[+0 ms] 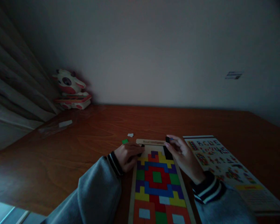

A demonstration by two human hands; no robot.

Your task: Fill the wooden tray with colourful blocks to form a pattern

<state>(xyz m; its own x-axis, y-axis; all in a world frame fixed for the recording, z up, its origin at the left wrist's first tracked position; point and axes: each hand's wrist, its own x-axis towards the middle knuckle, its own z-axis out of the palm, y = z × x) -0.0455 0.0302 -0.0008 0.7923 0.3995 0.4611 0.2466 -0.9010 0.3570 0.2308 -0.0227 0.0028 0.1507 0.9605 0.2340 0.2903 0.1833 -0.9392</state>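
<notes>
A wooden puzzle board [151, 142] with a pale frame lies lengthwise in front of me, filled mostly with coloured block pieces. My left hand [127, 154] rests over its upper left corner, fingers closed on a black puzzle piece [141, 150] at the frame's edge. Near the upper right corner, my right hand [180, 152] pinches a small black puzzle piece [167, 139] between thumb and fingers, raised a little over the rim. Below it, another black piece [168, 153] lies in the board. Part of the bare base shows between the hands.
A green piece [125, 141] and a white scrap [130, 135] lie behind my left hand. To the right is a printed pattern sheet [224, 165]. A cow-shaped toy [72, 90] stands at the back left, with clear plastic wrapping [53, 128] nearer. The wall bounds the wooden table [95, 124].
</notes>
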